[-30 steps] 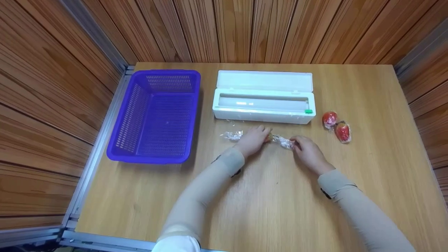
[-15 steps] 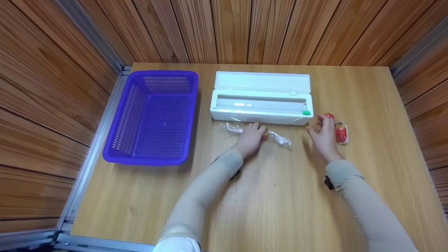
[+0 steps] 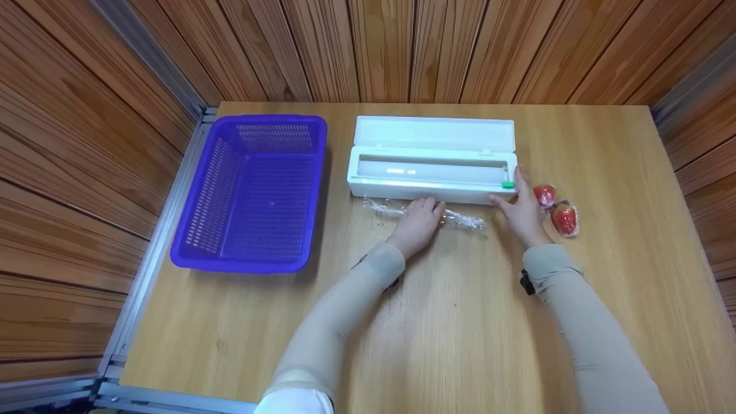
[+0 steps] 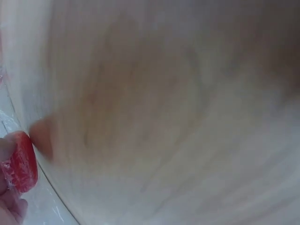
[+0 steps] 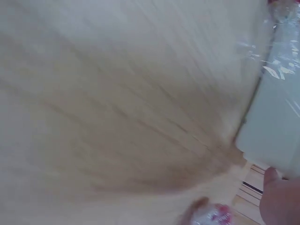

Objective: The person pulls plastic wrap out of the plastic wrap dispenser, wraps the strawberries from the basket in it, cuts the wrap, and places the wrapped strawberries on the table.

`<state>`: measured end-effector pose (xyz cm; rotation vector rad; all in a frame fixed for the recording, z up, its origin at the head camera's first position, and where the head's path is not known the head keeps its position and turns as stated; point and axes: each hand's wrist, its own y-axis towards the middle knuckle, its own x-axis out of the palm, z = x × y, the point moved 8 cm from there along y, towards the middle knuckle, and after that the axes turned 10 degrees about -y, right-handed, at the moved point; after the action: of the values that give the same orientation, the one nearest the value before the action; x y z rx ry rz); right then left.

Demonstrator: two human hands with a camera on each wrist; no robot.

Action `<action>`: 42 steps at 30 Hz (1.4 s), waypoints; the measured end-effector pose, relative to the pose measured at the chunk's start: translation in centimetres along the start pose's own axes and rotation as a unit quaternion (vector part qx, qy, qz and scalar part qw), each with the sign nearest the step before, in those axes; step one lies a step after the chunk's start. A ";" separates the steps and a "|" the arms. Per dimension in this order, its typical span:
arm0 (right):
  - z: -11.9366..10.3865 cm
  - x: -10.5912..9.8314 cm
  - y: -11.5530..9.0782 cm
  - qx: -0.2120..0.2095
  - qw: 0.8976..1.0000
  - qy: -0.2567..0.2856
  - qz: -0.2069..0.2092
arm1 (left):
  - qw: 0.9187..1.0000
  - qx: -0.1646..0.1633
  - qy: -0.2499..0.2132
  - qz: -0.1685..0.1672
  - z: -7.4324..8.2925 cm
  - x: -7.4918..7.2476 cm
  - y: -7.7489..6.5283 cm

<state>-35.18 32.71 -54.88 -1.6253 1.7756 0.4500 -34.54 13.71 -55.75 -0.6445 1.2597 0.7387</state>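
My left hand point(image 3: 415, 226) grips a red, apple-like fruit point(image 4: 22, 164) wrapped in clear film, on the table just in front of a white cling film dispenser point(image 3: 425, 191). Twisted ends of the cling film point(image 3: 467, 220) stick out on both sides of that hand. In the head view the hand hides the fruit. My right hand point(image 3: 525, 217) touches the dispenser's right front corner, thumb along the front and fingers fairly straight along the end. The dispenser's lid point(image 3: 434, 133) stands raised at the back, and a film roll point(image 3: 431, 171) lies inside.
Two film-wrapped red fruits, one nearer point(image 3: 565, 221) and one farther point(image 3: 544, 195), lie just right of my right hand. A purple basket point(image 3: 247, 265) stands at the left of the wooden table point(image 3: 448, 345). Wood-panelled walls point(image 3: 385, 52) enclose the back and sides.
My right hand has let go of the twisted film end, gone right toward the two wrapped fruits, then come to the dispenser's right end. My left hand stays on its fruit, slightly closer to the dispenser.
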 end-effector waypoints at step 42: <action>2.1 -0.2 1.3 0.048 0.998 0.032 0.012 | 0.958 -0.110 -0.262 0.031 4.6 -3.0 10.2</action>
<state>-35.91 34.50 -56.49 -1.5694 1.8377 0.3220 -40.22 23.14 -52.21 -0.5397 0.7179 1.0323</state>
